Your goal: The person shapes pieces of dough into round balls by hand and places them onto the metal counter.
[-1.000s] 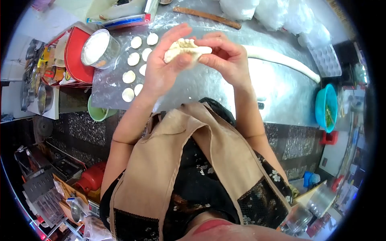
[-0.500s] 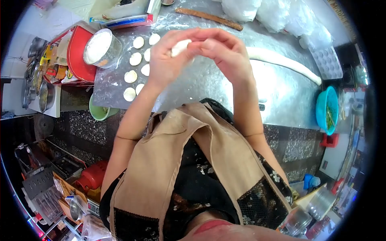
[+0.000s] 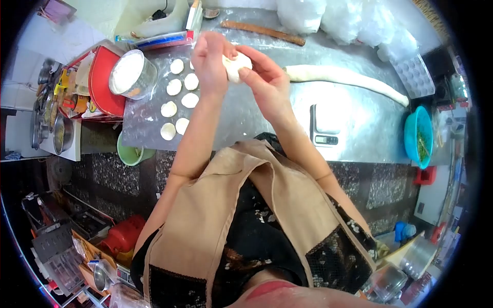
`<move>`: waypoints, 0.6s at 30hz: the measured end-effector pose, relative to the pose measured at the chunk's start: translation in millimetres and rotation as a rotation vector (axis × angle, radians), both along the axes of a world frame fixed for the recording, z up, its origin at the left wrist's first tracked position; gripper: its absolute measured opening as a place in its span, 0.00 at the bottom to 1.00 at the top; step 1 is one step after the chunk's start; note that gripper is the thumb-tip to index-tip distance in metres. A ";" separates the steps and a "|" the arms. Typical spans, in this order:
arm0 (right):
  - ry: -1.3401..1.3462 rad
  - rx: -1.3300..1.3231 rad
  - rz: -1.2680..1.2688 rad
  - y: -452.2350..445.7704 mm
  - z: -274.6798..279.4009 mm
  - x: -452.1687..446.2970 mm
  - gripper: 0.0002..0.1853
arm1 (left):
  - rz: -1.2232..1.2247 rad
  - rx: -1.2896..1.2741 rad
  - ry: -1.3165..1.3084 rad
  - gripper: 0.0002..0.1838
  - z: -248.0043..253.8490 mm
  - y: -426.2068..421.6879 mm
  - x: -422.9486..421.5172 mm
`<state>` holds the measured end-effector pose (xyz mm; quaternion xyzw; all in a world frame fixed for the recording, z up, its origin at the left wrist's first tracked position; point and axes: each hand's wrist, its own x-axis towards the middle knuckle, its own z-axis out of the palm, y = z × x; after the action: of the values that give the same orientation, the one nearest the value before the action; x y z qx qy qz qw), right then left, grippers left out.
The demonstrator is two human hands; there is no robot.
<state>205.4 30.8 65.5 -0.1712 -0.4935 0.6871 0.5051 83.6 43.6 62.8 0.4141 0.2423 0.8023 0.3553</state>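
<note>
A small white ball of dough (image 3: 238, 66) is held up between my two hands above the metal table. My left hand (image 3: 211, 64) is curled against its left side, with some fingertips hidden behind it. From the right, my right hand (image 3: 267, 82) pinches it between thumb and fingers. Several rounds of dough (image 3: 174, 87) lie in rough rows on the table, left of my left arm. A long roll of dough (image 3: 344, 78) stretches across the table to the right of my right hand.
A tub of white powder (image 3: 127, 72) stands at the left beside a red container (image 3: 105, 84). A digital scale (image 3: 326, 123) is right of my right forearm. A wooden stick (image 3: 263, 33) and plastic bags (image 3: 339, 20) lie at the back. A turquoise basin (image 3: 418, 137) sits at the right edge.
My right hand has turned and come away from my left fingers, showing more of the dough ball. Its arm has swung left, uncovering the scale and more of the dough roll.
</note>
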 end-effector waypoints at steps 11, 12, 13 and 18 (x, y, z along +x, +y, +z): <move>0.045 0.289 -0.282 -7.0 -4.5 -7.2 0.17 | 0.065 -0.112 -0.324 0.32 38.6 -11.6 -11.8; 0.266 -0.026 -0.210 -6.3 -3.3 -11.1 0.17 | -0.038 -0.034 -0.359 0.32 38.9 -9.8 -15.2; 0.386 -0.235 -0.132 -8.1 4.8 -18.5 0.21 | -0.240 0.119 -0.308 0.31 32.3 -5.3 -14.9; 0.423 -0.543 -0.009 10.2 9.7 -16.7 0.20 | 0.205 0.132 0.627 0.33 28.9 -11.0 23.0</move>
<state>188.7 41.0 75.2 -0.1553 -0.1762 0.8112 0.5355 106.6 32.6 91.7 0.6363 0.3274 0.6814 0.1534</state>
